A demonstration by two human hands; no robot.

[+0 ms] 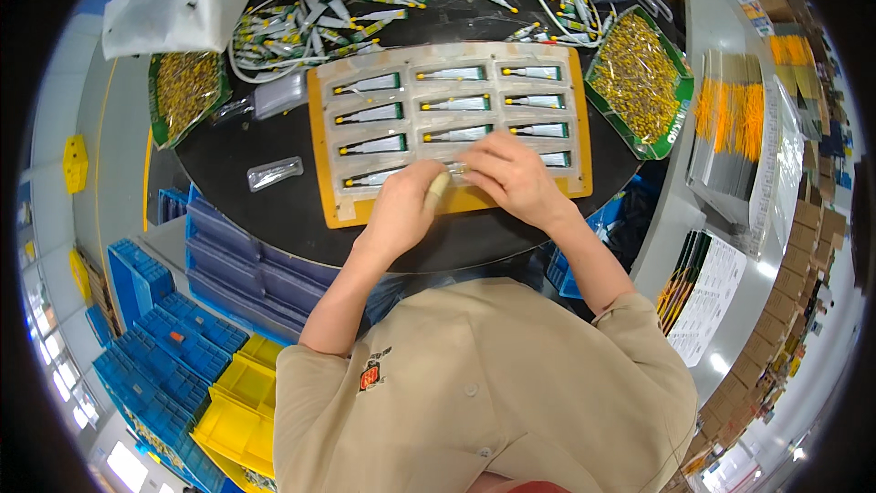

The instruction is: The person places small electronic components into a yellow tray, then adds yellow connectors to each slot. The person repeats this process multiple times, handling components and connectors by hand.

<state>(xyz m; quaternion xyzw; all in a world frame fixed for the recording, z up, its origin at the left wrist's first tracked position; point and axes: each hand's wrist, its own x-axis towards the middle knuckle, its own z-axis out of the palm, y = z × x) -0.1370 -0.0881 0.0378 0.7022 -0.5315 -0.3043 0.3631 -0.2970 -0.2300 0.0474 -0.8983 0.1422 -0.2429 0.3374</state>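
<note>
A yellow-edged tray [321, 148] lies on the black round table, with rows of clear slots that hold small silver tubes with yellow caps, such as this tube [456, 103]. Over the lower middle slot my left hand [402, 208] and my right hand [516, 177] come close together, fingers bent. A pale cover [438, 190] sits on a finger of the left hand. Something small and shiny shows between the fingertips of both hands, too hidden to name. The lower middle slot is mostly covered by my hands.
Loose tubes [333, 9] heap up behind the tray, ringed by a white cord. Green boxes of small yellow parts stand at left [187, 96] and right [639, 82]. A clear plastic shell [275, 173] lies left of the tray. Blue crates [164, 347] stand lower left.
</note>
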